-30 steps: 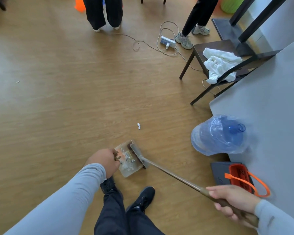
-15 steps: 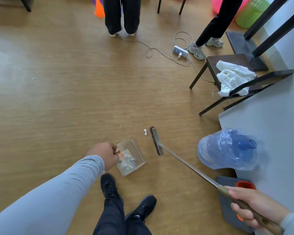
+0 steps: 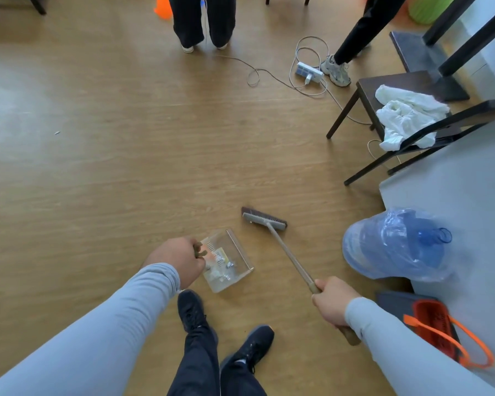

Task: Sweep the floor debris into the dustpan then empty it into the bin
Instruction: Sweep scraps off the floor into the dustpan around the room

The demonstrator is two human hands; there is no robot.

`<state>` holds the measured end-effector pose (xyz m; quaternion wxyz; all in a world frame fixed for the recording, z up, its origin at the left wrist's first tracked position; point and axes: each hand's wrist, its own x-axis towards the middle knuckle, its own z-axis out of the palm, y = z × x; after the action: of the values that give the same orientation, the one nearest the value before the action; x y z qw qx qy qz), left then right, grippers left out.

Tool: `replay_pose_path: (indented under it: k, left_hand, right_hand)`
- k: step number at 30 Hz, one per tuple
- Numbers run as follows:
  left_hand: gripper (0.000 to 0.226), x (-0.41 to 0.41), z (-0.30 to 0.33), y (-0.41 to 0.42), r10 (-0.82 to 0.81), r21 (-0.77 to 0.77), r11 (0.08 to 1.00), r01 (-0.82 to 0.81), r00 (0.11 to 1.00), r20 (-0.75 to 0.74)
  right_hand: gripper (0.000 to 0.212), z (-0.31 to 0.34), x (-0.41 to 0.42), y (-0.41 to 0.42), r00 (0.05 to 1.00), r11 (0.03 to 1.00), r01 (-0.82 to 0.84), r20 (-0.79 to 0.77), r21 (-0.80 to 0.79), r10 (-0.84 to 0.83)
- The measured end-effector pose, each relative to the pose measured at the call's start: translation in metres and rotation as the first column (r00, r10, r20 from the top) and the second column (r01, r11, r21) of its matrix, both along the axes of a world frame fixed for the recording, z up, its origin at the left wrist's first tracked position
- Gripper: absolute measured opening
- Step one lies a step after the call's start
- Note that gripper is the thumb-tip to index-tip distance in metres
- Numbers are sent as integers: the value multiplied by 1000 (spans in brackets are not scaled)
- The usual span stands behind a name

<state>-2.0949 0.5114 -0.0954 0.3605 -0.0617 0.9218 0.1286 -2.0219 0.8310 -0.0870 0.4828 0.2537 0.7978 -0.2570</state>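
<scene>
Your left hand [image 3: 180, 258] grips the clear dustpan [image 3: 229, 260] by its handle, flat on the floor and already holding scraps. Your right hand [image 3: 333, 304] is closed round the broom [image 3: 277, 238] handle, its head just beyond the pan. One fleck [image 3: 57, 133] remains far left — emptying is not yet done; no bin identifiable.

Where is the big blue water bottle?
The water bottle lies on its side on the floor at the right, against the grey mat, just right of the broom.

clear glossy plastic dustpan [image 3: 228, 258]; wooden broom [image 3: 280, 245] handle; matt wood-grain floor [image 3: 126, 167].
</scene>
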Motion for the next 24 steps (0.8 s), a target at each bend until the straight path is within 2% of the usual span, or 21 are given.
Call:
replay_pose_path:
  k: [2,7,11,14,18,20,24]
  left_hand:
    - [36,1,2,-1,0,0,1000,0,1000,-5]
    - [35,8,8,-3,-15,-9,1000,15,1000,-5]
    - [38,7,7,1,-21,8,1000,21,1000,-6]
    - [38,5,4,1,-17,6,1000,17,1000,-14]
    - [38,11,-1,-1,4,4,1000,-4,1000,-25]
    - [38,15,-3,-2,2,5,1000,-2,1000,-30]
    - [37,21,-3,-2,3,11,1000,-3,1000,-17]
  right_hand:
    - [54,21,14,18,998,998,9,59,-68,-5]
    - [48,69,37,80,965,951,256,107,-173,-240]
    - [52,58,50,62,977,970,208,-20,-124,-212]
    - [55,33,44,39,985,984,161,-50,-72,-164]
    - [59,31,43,33,977,970,203,94,-130,-192]
    - [57,42,49,54,953,945,285,158,-163,-260]
    - [49,68,77,81,898,877,436,167,-200,-408]
